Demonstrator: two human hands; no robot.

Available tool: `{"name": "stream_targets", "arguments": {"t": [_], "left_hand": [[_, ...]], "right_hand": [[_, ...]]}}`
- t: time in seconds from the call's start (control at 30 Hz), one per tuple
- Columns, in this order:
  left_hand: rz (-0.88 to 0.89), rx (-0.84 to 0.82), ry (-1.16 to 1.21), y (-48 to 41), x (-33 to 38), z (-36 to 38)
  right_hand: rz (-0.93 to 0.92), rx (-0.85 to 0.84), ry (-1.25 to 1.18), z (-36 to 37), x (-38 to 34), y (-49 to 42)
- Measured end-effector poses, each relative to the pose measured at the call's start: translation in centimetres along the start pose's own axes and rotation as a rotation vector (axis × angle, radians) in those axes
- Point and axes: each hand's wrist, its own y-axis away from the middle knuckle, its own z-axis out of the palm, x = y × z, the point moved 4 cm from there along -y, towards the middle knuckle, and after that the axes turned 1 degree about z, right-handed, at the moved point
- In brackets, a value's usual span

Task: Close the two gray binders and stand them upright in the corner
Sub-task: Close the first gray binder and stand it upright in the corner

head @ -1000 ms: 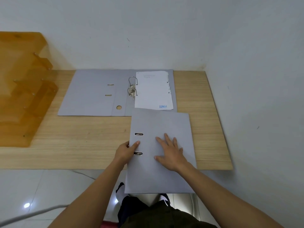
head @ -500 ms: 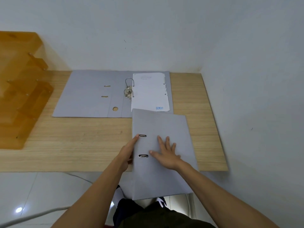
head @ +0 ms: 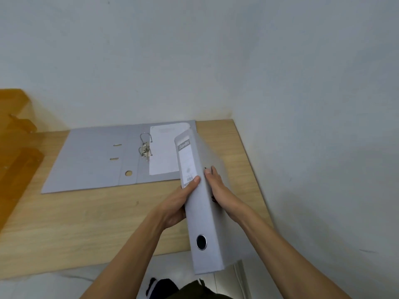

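A closed gray binder (head: 201, 214) is lifted off the wooden desk (head: 86, 214), spine up and facing me, with a label at its far end and a round finger hole near me. My left hand (head: 179, 203) grips its left face, thumb on the spine. My right hand (head: 218, 188) presses flat against its right face. A second gray binder (head: 92, 160) lies open and flat at the back of the desk, its ring mechanism (head: 145, 149) raised and a white sheet (head: 164, 149) on its right half. The held binder hides part of that sheet.
An orange translucent tray rack (head: 15, 147) stands at the desk's left side. White walls meet in the corner (head: 232, 114) at the desk's back right. The desk's front edge runs below my forearms, with white floor tiles (head: 43, 285) beyond it.
The closed binder lay flat under both hands at the desk's front. Now it is lifted and turned onto its edge, spine up, clasped between both hands. The view has tilted upward.
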Motion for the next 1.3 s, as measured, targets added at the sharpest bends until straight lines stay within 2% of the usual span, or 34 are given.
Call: {"name": "stream_targets", "arguments": {"t": [0.13, 0.27, 0.37, 0.5, 0.63, 0.77, 0.93, 1.3], "left_hand": [[0.107, -0.094, -0.169, 0.0, 3.5, 1.9], [0.279, -0.220, -0.397, -1.4, 7.1, 4.3], [0.381, -0.205, -0.544, -3.9, 8.2, 5.1], [0.400, -0.130, -0.702, -7.4, 7.8, 5.2], [0.391, -0.073, -0.739, -9.9, 6.5, 5.2], [0.403, -0.099, -0.756, -11.3, 6.8, 5.6], [0.344, -0.138, -0.786, -14.0, 7.2, 6.3], [0.345, -0.018, -0.801, -20.5, 10.2, 8.3]], "right_hand": [[-0.127, -0.001, -0.014, -2.3, -3.2, 1.3], [-0.392, 0.132, 0.074, -6.0, -6.8, 1.8], [-0.481, 0.178, 0.080, -8.4, -7.3, 1.6], [-0.418, 0.259, 0.056, -10.8, -5.1, 0.2], [-0.354, 0.340, -0.030, -12.0, -2.0, -1.0], [-0.300, 0.462, -0.101, -12.3, -0.1, -1.0], [-0.122, 0.669, -0.120, -12.0, 2.2, -1.9], [-0.043, 0.710, -0.629, -14.1, 0.6, -8.6]]}}
